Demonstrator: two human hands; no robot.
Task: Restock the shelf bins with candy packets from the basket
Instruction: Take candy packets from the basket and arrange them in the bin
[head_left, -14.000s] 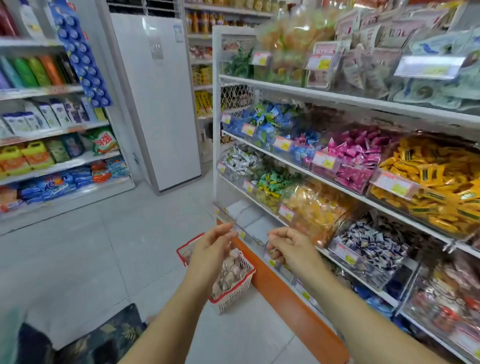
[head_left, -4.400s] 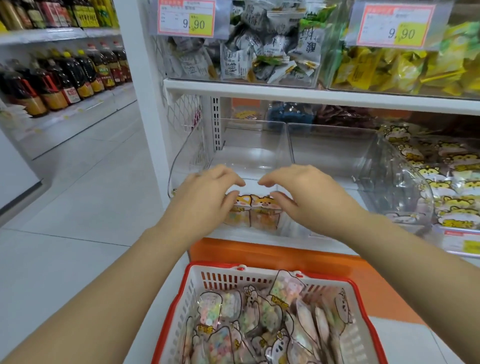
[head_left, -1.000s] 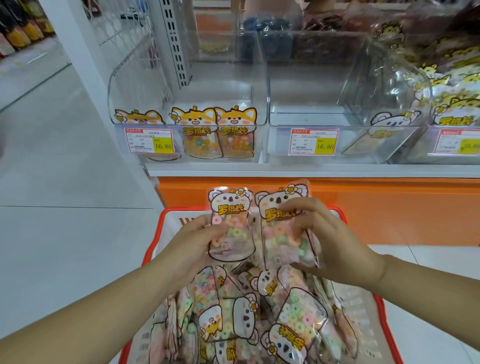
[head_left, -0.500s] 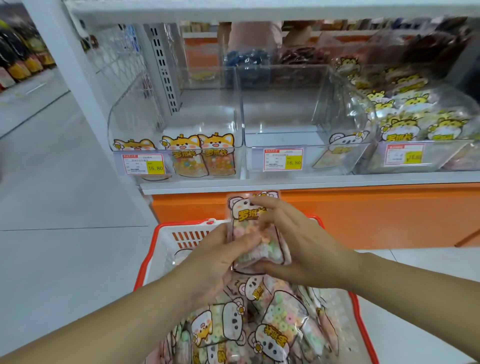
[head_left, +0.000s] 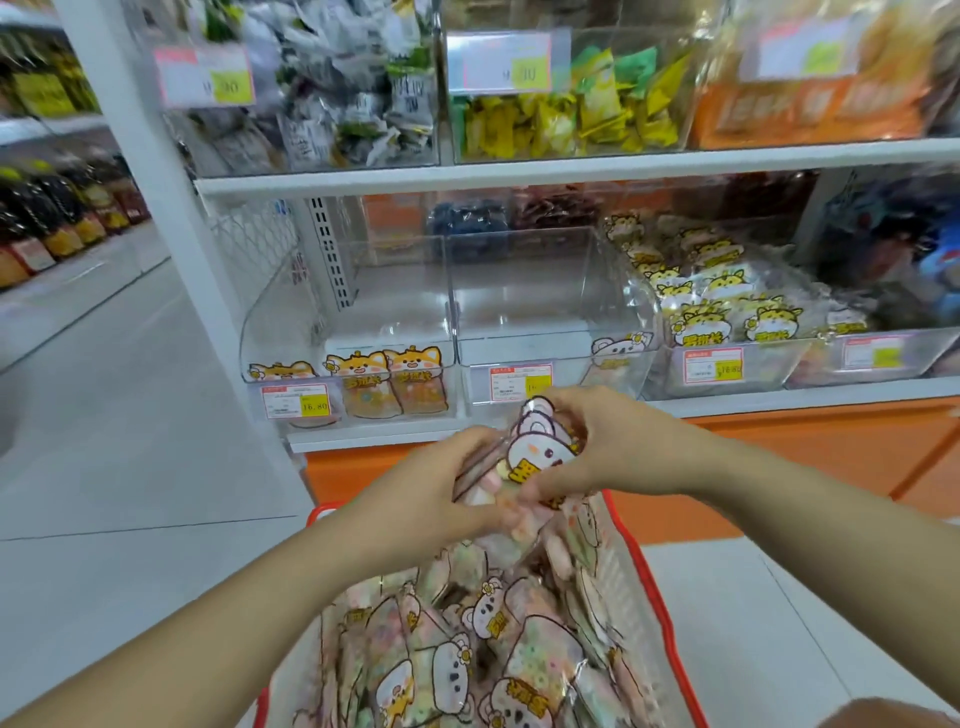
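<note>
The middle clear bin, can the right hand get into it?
Probably yes. The middle clear bin is open on top, and the right hand is just in front of its low front wall, with nothing between. It and the left hand grip candy packets.

Open-topped middle bin (head_left: 519, 312) under shelf (head_left: 571, 167)
</note>
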